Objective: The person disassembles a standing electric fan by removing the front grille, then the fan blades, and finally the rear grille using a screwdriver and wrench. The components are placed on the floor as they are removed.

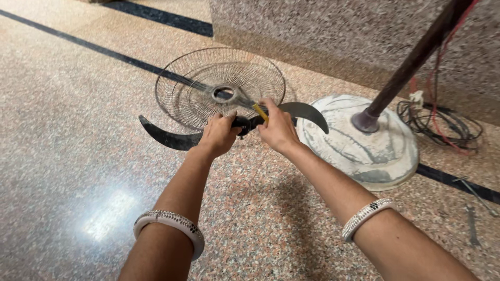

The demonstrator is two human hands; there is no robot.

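Observation:
A black fan blade set [166,138] with curved blades is held above the floor. My left hand [217,135] grips it at the hub. My right hand [277,129] holds a yellow-handled tool [260,112] against the hub, its tip hidden by my fingers. One blade [307,112] curves out to the right past my right hand. Just beyond my hands a round wire fan guard [221,86] lies on the floor.
A round white fan base [364,151] with a dark pole [411,62] stands to the right. Coiled black and red wires [442,122] lie beside it near a speckled stone wall [338,36]. Small metal tools [471,218] lie on the speckled floor at right.

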